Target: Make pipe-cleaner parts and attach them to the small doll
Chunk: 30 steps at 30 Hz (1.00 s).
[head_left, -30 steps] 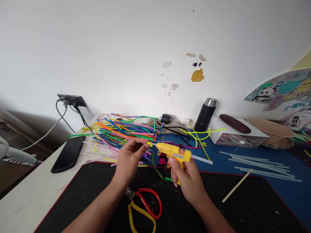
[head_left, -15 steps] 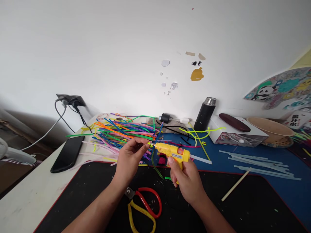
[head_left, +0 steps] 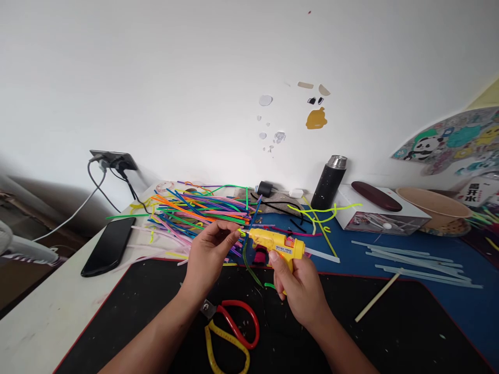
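Note:
My right hand (head_left: 298, 285) is wrapped round the handle of a yellow hot glue gun (head_left: 273, 243), with a clear glue stick (head_left: 322, 255) jutting from its back end. The gun's nozzle points left, at the fingertips of my left hand (head_left: 212, 252). Between that thumb and forefinger is pinched a small yellow-green piece of pipe cleaner (head_left: 242, 232), mostly hidden by the fingers. Nozzle and piece meet or nearly meet; I cannot tell which. Below my hands, scissors (head_left: 234, 332) with one red and one yellow handle lie on the black mat (head_left: 156, 301), their blades partly under my left forearm.
Behind my left hand lies a heap of coloured pipe cleaners (head_left: 187, 208). A phone (head_left: 109, 246) rests at the left. A black flask (head_left: 328, 182), a white box (head_left: 384, 221) and a basket (head_left: 432, 202) stand at the back. Several glue sticks (head_left: 421, 262) lie at the right, beside a wooden stick (head_left: 377, 298).

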{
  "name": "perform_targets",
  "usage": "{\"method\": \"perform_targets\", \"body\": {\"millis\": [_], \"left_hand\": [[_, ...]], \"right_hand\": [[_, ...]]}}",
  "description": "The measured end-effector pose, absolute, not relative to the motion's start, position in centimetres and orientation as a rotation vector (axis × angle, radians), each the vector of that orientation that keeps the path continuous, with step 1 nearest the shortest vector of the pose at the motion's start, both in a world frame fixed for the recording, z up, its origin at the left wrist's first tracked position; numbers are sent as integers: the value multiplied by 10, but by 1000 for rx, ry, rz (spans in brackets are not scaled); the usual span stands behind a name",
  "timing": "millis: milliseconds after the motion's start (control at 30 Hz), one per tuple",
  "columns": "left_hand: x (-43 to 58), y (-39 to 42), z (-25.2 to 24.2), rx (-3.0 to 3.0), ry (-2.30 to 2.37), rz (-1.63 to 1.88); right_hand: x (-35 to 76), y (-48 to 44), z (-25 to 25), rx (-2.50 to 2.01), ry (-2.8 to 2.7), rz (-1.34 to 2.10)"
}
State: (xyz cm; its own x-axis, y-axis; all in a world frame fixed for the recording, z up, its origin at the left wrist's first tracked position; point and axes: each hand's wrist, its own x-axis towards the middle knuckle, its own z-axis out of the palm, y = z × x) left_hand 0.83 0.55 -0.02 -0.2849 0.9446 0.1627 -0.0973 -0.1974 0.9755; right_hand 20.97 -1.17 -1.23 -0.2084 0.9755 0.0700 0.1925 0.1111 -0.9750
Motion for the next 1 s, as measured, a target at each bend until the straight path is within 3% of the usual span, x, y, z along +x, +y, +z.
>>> {"method": "perform_targets", "body": {"millis": [1000], "left_hand": [[9,6,-4,1115,1218,1598]], "right_hand": [[211,-12,-12,-1225,-1606,1120]]}}
